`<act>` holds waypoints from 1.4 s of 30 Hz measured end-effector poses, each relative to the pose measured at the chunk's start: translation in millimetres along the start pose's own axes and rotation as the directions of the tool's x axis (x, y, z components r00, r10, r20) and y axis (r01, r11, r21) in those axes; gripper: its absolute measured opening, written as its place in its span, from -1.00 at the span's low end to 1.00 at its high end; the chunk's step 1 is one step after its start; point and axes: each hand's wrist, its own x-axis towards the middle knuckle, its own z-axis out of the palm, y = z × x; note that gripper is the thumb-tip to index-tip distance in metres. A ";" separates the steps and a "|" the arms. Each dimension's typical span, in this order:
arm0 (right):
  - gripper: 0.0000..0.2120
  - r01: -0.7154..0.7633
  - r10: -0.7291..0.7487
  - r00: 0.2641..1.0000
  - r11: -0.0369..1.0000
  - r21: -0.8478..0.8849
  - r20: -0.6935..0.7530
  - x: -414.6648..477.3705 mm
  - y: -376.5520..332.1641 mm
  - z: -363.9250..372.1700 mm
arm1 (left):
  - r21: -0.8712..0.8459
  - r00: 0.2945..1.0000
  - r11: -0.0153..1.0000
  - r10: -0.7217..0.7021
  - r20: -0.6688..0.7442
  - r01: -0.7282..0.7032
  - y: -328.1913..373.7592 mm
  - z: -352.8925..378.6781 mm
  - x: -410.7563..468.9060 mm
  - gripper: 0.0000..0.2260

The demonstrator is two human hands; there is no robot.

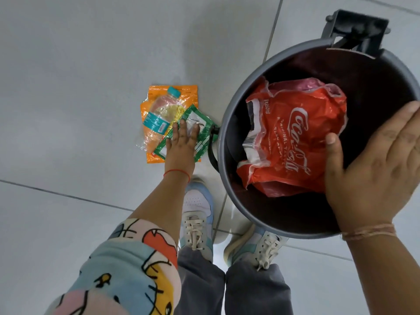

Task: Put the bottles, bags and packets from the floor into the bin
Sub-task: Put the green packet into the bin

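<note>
The floor [79, 76] is smooth, pale, faintly glossy tile. The bin [229, 105] has a matt grey rim. In it lies a glossy, crinkled red plastic bag [295, 137]. The bottle [159, 110] is clear plastic; the orange packet [188, 92] and green packet [204, 123] are shiny film.

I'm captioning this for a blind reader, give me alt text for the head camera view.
Seen from above, a person's left hand reaches down onto a green packet lying with a bottle on an orange bag on the tiled floor. The right hand hovers open over a bin holding a red wrapper.
</note>
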 end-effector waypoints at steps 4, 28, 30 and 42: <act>-0.25 -0.002 0.002 1.000 1.000 -0.008 0.002 0.2 0.7 -0.9 | -0.050 1.000 0.999 0.020 -0.007 -0.020 -3.8 2.3 1.3 -0.41; -0.52 -0.054 0.017 0.991 0.961 0.272 0.136 7.2 -1.2 -32.4 | -0.226 0.642 0.902 0.072 -0.763 -0.369 144.0 -192.3 -134.0 -0.65; -0.53 -0.068 0.021 0.990 0.939 0.339 0.140 7.9 0.4 -34.1 | -0.189 0.724 0.901 0.175 -0.667 -0.392 175.1 -181.5 -127.9 -0.64; -0.52 -0.064 0.035 0.996 0.904 0.422 0.076 5.5 4.5 -27.2 | -0.171 0.997 0.983 -0.060 0.047 0.067 188.4 -51.8 -38.9 -0.47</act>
